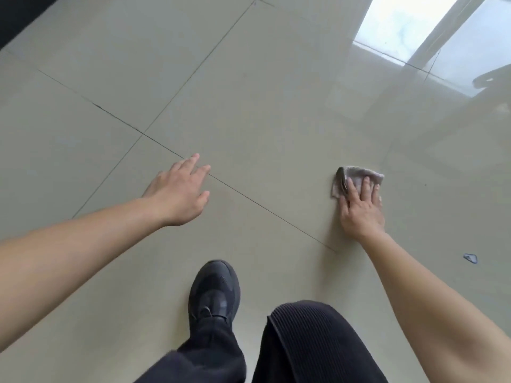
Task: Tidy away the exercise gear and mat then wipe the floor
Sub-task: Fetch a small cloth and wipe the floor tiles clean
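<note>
A small grey cloth [359, 175] lies flat on the glossy beige tiled floor [262, 92] at the right. My right hand [360, 208] presses down on the cloth with its fingers spread over it. To the left, my left hand [179, 192] is held out with its fingers apart and holds nothing; it hovers at or just above the floor beside a tile joint. No exercise gear or mat is in view.
My black shoe [214, 294] and dark trouser legs [312, 346] fill the lower middle. A small blue-grey scrap [470, 257] lies on the floor at the right. A dark edge [22, 15] runs along the top left. Bright window glare [409, 23] and a dark object [490, 78] sit top right.
</note>
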Available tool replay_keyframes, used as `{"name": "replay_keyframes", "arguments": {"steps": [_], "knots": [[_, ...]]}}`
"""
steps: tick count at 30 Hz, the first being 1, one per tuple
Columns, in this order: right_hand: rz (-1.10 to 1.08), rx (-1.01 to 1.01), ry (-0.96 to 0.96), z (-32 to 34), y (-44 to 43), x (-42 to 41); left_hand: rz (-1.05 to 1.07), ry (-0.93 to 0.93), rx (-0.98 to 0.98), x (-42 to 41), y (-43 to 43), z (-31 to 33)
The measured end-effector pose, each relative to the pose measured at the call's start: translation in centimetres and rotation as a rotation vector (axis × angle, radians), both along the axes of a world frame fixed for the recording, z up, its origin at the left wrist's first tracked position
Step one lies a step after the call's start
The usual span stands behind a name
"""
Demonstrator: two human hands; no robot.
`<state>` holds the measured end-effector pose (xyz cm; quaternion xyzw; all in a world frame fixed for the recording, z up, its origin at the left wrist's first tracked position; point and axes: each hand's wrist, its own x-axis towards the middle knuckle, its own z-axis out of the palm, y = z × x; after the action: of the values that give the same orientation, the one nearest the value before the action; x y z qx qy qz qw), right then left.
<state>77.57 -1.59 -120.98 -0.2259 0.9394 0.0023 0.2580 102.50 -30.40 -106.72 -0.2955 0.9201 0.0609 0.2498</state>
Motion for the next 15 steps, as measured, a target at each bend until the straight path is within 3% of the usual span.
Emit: {"name": "replay_keyframes", "arguments": {"steps": [2, 7, 10, 12, 15], "knots": [[0.041, -0.011, 0.061, -0.5, -2.7, 1.9, 0.078, -0.024, 0.017, 0.6, -1.6, -2.5], [0.609, -0.171, -0.025, -0.4, -9.9, 10.7, 0.289, 0.035, 0.012, 0.8, -2.5, -9.3], [0.801, -0.207, -0.057, -0.6, -12.1, 9.2, 0.384, 0.13, 0.008, -0.1, -1.6, -11.9], [0.727, -0.238, -0.024, -0.6, -11.4, 5.4, 0.407, 0.155, 0.023, -0.7, -0.9, -13.2], [0.27, -0.198, 0.075, -0.7, -8.3, -2.3, 0.439, 0.187, 0.017, -0.9, -0.1, -14.5]]}}
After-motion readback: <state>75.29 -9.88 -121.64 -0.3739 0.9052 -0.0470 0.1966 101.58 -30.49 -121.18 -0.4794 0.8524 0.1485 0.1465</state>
